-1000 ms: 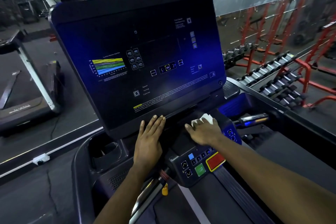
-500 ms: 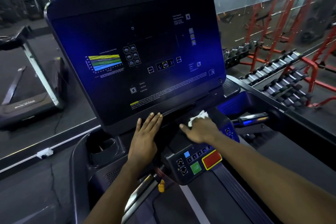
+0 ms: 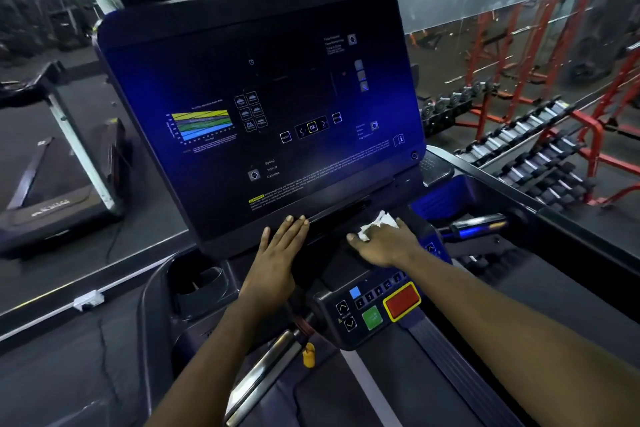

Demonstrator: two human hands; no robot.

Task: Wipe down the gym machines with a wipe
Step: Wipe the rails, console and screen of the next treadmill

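While right hand (image 3: pixel 384 246) grips wipe (image 3: pixel 378 224) on treadmill console (image 3: pixel 263 80), left hand (image 3: pixel 277 253) flat, dumbbell rack (image 3: pixel 540 152) beyond

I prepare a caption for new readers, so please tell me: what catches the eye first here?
The large glowing treadmill console screen fills the centre, with a coloured chart on its left. Below it, the left hand lies flat on the screen's lower edge and the right hand grips a crumpled white wipe on the control panel. A red button stands out nearer the camera.

Head camera looks down, close over the treadmill console (image 3: pixel 263 107).
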